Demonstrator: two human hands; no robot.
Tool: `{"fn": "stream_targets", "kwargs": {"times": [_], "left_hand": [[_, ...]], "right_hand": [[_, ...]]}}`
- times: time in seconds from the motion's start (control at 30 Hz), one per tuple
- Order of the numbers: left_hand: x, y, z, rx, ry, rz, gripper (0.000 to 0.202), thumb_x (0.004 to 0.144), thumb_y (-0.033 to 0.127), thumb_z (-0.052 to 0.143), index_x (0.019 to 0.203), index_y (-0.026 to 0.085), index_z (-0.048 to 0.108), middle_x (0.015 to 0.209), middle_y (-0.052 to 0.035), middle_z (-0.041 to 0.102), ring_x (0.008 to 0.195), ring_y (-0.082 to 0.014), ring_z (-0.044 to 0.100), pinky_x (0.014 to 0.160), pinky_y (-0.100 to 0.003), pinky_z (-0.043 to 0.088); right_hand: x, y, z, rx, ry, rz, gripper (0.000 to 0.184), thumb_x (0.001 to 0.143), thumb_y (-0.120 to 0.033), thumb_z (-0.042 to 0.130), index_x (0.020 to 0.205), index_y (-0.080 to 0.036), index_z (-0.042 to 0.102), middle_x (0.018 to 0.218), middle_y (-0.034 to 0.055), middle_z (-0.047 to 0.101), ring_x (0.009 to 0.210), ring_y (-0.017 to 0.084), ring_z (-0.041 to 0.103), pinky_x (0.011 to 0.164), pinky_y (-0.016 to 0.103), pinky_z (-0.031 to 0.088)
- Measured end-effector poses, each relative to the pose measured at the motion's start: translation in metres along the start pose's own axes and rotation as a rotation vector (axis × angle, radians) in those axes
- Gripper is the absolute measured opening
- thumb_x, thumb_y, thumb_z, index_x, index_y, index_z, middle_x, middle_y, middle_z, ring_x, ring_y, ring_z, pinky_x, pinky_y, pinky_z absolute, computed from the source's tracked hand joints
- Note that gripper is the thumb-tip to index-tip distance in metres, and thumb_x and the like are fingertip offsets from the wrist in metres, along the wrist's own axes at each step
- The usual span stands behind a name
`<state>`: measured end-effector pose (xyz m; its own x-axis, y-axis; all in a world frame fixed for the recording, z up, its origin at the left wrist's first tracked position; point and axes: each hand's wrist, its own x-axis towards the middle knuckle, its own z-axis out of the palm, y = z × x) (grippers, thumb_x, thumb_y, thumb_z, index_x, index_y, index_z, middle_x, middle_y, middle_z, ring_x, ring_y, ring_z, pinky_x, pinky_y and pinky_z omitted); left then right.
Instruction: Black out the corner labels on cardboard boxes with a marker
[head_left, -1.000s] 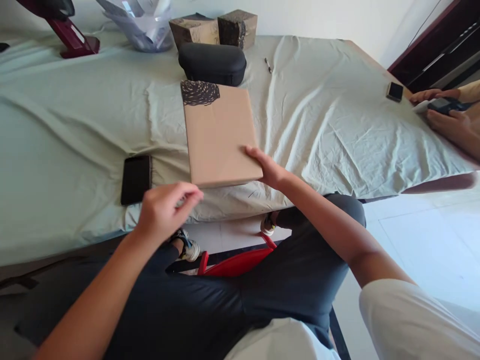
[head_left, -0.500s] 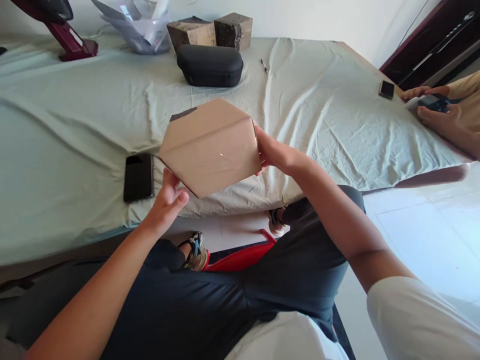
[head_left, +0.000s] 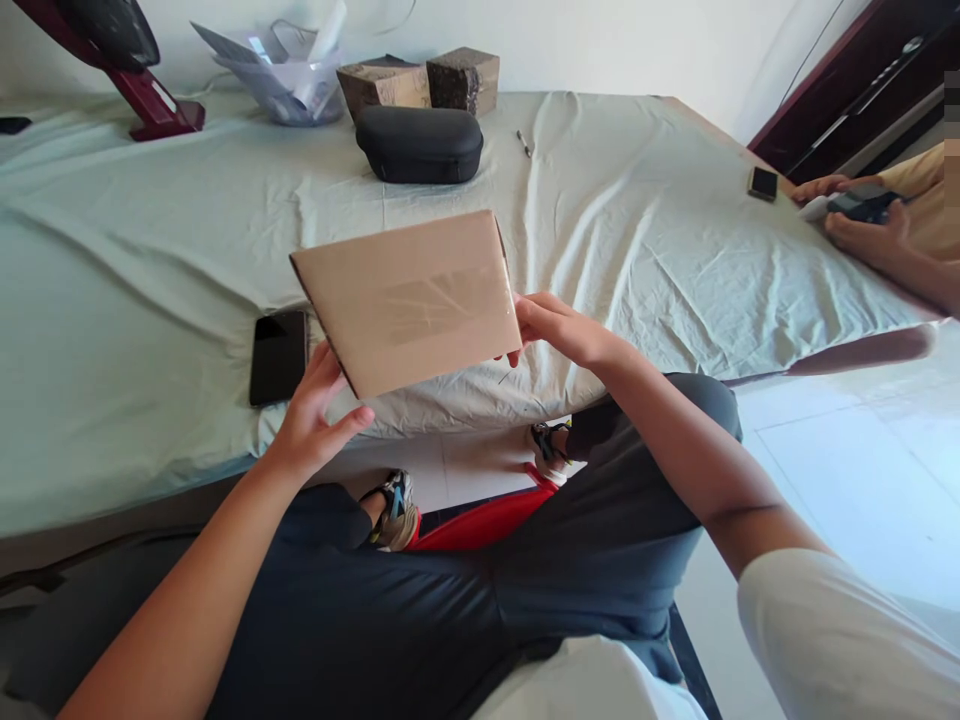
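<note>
A brown cardboard box (head_left: 409, 305) is held up, tilted, over the near edge of the cloth-covered table, one broad face turned toward me with a shiny patch of clear tape on it. My left hand (head_left: 315, 415) supports its lower left edge, thumb apart and fingers partly hidden behind the box. On the right side, my right hand (head_left: 551, 325) grips the lower right corner, with some fingertips showing beneath. A black smartphone (head_left: 279, 358) lies on the cloth just left of my left hand.
Toward the wall stand a black zip case (head_left: 420, 145), two smaller cardboard boxes (head_left: 463, 82), a clear plastic basket (head_left: 289, 90) of papers and a dark red fan (head_left: 150, 100). A pen (head_left: 523, 144) lies behind. At right, another person's hands (head_left: 862, 215) hold a phone beside a second phone (head_left: 763, 183).
The box has turned in my hands: its top face has gone from sight and one taped face now fronts me. Both hands have shifted slightly lower, the left also leftward.
</note>
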<state>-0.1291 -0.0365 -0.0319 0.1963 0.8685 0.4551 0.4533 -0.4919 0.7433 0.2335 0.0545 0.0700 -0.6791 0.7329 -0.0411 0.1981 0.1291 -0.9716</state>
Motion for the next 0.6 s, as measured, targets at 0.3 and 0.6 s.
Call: {"fn": "stream_targets", "kwargs": {"times": [0.3,0.6], "left_hand": [[0.01,-0.005,0.01,-0.29,-0.005,-0.114,0.099,0.083,0.078,0.085,0.159,0.026,0.05,0.168,-0.02,0.055,0.141,-0.0371,0.066,0.109,-0.053,0.063],[0.017,0.006,0.015,-0.821,0.198,-0.373,0.073,0.087,0.088,0.072,0.126,0.026,0.07,0.129,-0.0106,0.074,0.114,-0.0288,0.073,0.096,-0.045,0.065]], "right_hand": [[0.004,0.015,-0.007,-0.043,0.019,0.02,0.073,0.108,-0.081,0.051,0.09,-0.017,0.079,0.083,0.0075,0.078,0.074,0.016,0.074,0.072,0.027,0.057],[0.005,0.028,-0.003,-0.19,0.138,-0.18,0.067,0.104,-0.069,0.07,0.151,-0.022,0.073,0.117,0.0064,0.078,0.09,0.016,0.07,0.081,0.029,0.058]]}}
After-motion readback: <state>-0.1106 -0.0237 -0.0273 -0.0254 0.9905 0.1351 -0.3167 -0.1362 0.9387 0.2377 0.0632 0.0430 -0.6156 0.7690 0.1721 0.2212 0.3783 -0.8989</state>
